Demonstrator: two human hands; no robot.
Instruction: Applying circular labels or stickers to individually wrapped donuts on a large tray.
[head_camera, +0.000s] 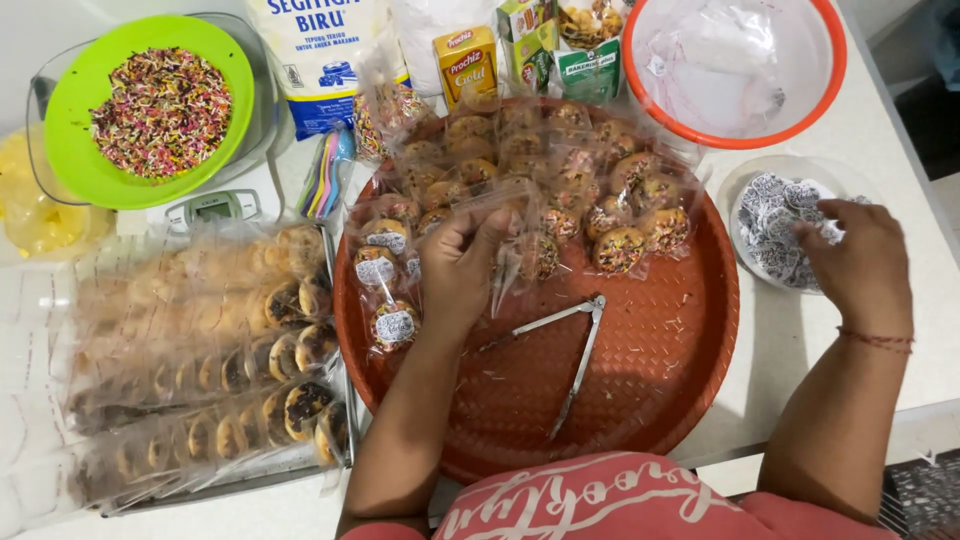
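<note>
Wrapped cookie packet (497, 215), frame centre over red round tray (650, 350): I see my left hand (458, 262) pinching it. My right hand (862, 262), right edge, fingertips pressed together on round stickers (768, 215) in small clear dish (735, 185). Metal tongs (575, 350) lie on tray below. Sprinkled cookies (600, 190) upper tray; packed rows (200, 370) on left; green bowl of sprinkles (150, 110) upper left.

Clear-wrapped sprinkled donut (532, 255) on red tray; round patterned stickers (775, 215) heaped on plate.
</note>
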